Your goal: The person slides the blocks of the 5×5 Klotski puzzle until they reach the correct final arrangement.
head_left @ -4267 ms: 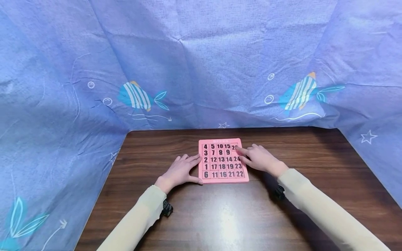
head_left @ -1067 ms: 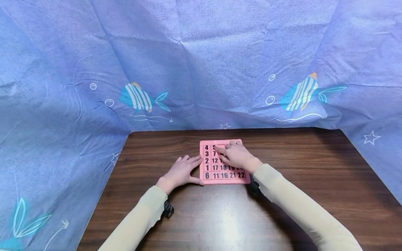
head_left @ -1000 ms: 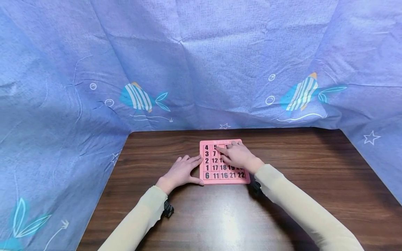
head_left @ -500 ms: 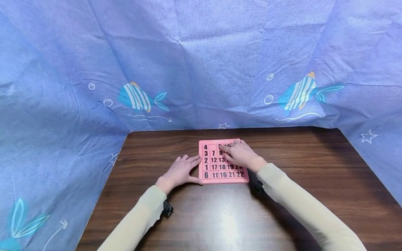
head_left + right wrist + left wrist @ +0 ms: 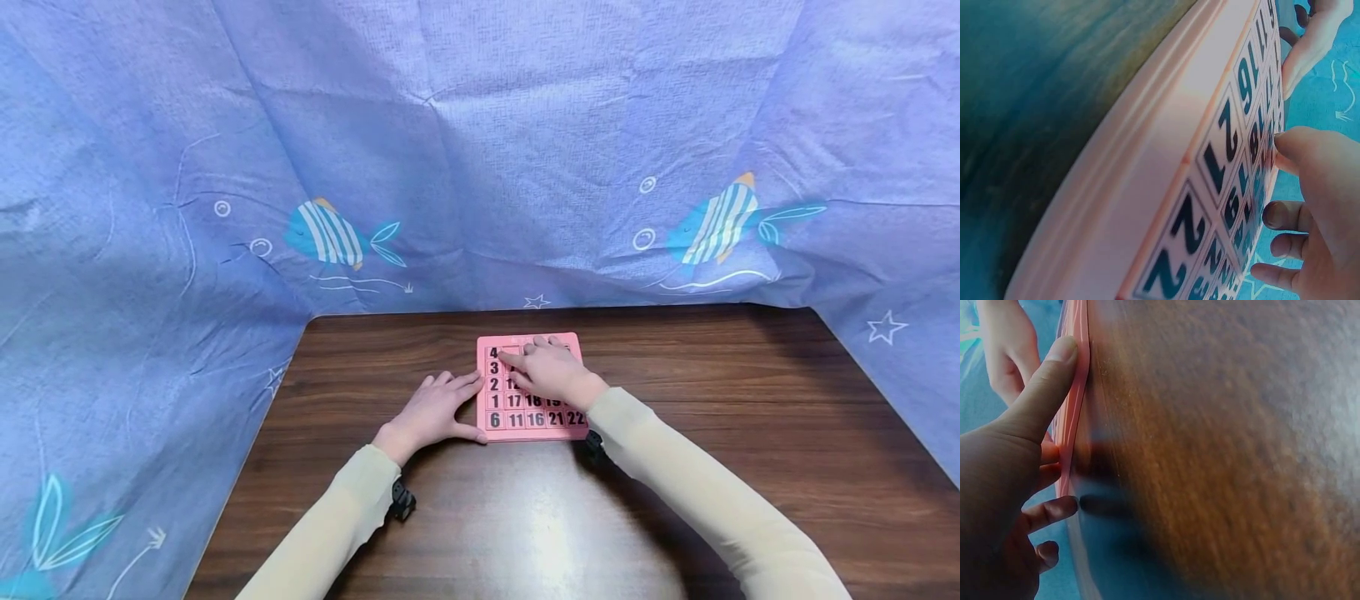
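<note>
A pink sliding number puzzle [image 5: 536, 432] lies flat, with black-numbered tiles in a framed grid. My left hand [image 5: 429, 417] rests against its left side, thumb at the near left corner and the other fingers spread along the edge. In the left wrist view my thumb [image 5: 1054, 372] lies against the puzzle's pink rim [image 5: 1075, 403]. My right hand [image 5: 551, 371] reaches over the upper tiles, index fingertip at the right edge of the 4 tile [image 5: 492, 352]. An unfilled slot shows just right of that tile. The hand hides several tiles of the upper rows.
The puzzle sits on a dark brown wooden table [image 5: 360, 358], toward its far side. A blue cloth [image 5: 480, 150] printed with fish hangs behind the table and along its sides. Black wrist straps [image 5: 402, 500] show below the pale sleeves.
My right hand has moved from the puzzle's right side to its upper left. The 5 tile has slid right, leaving the slot beside the 4. My left hand has stayed in place.
</note>
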The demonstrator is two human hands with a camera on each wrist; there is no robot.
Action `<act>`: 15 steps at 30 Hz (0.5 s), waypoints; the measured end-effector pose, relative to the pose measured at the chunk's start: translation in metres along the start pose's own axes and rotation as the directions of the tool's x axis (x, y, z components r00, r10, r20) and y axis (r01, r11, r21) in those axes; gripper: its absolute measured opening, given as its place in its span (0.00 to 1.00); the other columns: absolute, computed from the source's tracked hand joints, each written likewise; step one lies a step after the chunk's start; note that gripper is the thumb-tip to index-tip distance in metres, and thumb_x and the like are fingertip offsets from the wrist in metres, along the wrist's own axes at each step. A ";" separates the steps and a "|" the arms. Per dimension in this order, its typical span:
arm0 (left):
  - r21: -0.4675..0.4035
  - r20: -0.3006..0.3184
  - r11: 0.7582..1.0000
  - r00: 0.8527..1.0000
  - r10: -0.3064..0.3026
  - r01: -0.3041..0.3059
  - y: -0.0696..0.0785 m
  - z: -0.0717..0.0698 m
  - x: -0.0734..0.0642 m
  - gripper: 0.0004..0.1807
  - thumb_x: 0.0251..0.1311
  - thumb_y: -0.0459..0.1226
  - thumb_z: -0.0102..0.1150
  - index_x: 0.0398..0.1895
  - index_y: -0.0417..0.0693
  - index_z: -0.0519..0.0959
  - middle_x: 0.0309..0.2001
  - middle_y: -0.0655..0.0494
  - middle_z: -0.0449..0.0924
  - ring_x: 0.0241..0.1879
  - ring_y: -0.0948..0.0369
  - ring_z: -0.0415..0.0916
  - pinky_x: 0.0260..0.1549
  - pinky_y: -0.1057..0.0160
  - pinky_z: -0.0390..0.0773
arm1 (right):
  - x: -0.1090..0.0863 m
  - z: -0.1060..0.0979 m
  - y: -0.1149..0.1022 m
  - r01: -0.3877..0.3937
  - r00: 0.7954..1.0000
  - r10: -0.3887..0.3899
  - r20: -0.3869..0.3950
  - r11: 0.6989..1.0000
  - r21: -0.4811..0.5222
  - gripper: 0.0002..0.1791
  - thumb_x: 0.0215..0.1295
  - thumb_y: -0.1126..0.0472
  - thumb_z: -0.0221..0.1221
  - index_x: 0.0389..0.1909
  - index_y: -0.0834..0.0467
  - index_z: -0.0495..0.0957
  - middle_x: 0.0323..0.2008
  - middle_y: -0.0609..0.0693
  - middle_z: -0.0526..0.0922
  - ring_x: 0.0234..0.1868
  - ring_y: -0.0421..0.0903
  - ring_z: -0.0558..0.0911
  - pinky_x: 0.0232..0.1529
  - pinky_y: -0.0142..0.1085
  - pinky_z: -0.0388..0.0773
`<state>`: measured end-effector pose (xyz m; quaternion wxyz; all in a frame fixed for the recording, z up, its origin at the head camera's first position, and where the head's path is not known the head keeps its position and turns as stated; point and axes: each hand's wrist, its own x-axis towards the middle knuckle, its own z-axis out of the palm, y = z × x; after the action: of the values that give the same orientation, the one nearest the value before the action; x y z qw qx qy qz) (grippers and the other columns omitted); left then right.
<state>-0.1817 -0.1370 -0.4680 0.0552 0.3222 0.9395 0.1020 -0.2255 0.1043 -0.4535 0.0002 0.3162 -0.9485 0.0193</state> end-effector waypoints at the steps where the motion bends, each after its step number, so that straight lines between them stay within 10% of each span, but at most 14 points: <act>1: -0.001 0.001 1.000 1.000 -0.001 0.001 0.000 0.001 0.000 0.54 0.39 0.71 0.57 0.70 0.55 0.61 0.69 0.59 0.60 0.52 0.58 0.63 0.50 0.53 0.62 | -0.001 0.000 0.001 -0.001 1.000 0.001 -0.003 1.000 0.003 0.25 0.67 0.46 0.50 0.65 0.43 0.68 0.44 0.54 0.81 0.45 0.53 0.74 0.50 0.51 0.66; 15: 0.009 0.005 1.000 1.000 -0.005 0.005 -0.001 0.000 0.000 0.56 0.38 0.73 0.55 0.71 0.55 0.60 0.69 0.59 0.60 0.54 0.56 0.64 0.52 0.52 0.61 | -0.013 0.000 0.016 0.022 0.994 -0.030 -0.109 0.997 -0.077 0.21 0.64 0.49 0.54 0.57 0.46 0.77 0.32 0.51 0.78 0.40 0.53 0.73 0.45 0.50 0.66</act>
<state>-0.1824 -0.1375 -0.4685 0.0561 0.3205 0.9406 0.0967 -0.2246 0.1256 -0.4540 0.0647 0.3267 -0.9429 0.0009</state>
